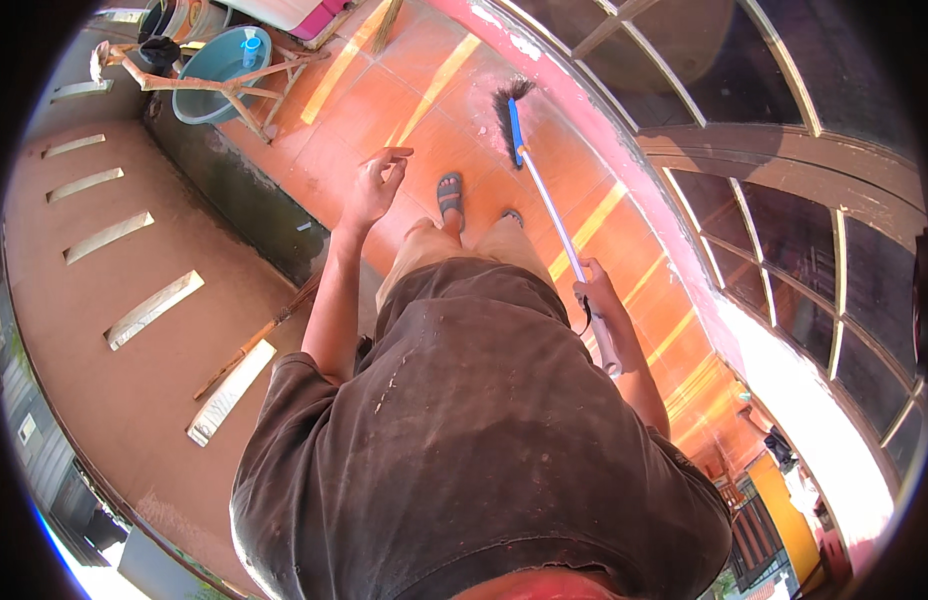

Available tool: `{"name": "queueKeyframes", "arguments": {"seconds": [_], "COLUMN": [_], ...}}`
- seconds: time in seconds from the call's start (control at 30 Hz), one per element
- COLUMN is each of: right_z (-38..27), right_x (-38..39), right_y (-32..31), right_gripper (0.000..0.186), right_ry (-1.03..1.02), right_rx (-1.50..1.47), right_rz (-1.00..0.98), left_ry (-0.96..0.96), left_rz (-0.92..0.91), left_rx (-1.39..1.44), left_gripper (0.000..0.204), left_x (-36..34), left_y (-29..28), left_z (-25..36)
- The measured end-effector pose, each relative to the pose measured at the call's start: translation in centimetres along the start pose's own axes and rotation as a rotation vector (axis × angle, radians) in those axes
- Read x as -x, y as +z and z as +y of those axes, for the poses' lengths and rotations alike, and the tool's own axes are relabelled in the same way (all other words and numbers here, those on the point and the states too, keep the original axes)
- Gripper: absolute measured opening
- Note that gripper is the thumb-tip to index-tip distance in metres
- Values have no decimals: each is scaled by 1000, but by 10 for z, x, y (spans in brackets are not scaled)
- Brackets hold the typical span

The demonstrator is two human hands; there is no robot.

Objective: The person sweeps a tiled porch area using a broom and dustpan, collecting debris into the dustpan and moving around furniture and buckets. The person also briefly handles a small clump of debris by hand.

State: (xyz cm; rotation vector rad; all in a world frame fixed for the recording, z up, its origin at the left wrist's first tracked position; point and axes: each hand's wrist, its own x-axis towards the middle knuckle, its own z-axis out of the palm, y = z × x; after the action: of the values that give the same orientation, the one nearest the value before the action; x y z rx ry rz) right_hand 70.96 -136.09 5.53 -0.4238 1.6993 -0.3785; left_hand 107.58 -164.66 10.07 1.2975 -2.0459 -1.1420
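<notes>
My right hand (599, 290) is wrapped round the pale handle of a broom (555, 214), low at my right side. The broom slants away from me, and its blue head with dark bristles (508, 118) rests on the orange tiled floor (424, 110) near the pink wall base. My left hand (377, 185) is raised in front of me on the left, apart from everything. Its fingers are partly bent, the index finger stretched out, and nothing shows in it.
A teal basin (209, 75) with a blue cup (251, 50) stands by a wooden frame (199, 84) at the far left. A brown wall with slots (114, 290) runs along my left, where a stick broom (249, 345) leans. Paned windows (784, 230) line the right.
</notes>
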Motion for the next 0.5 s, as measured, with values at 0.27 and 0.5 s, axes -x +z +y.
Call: {"name": "queueKeyframes", "arguments": {"seconds": [0.27,0.5], "right_z": [-62,2], "right_x": [-51,-182], "right_y": [60,262], "right_gripper": [48,19], "right_ry": [-135,-316], "right_rx": [443,574], "right_rz": [-558,-941], "left_ry": [-299,-554], "left_rz": [189,306], "left_rx": [45,-46], "left_gripper": [21,22], "left_x": [113,200], "left_y": [22,46], "left_z": [34,56]}}
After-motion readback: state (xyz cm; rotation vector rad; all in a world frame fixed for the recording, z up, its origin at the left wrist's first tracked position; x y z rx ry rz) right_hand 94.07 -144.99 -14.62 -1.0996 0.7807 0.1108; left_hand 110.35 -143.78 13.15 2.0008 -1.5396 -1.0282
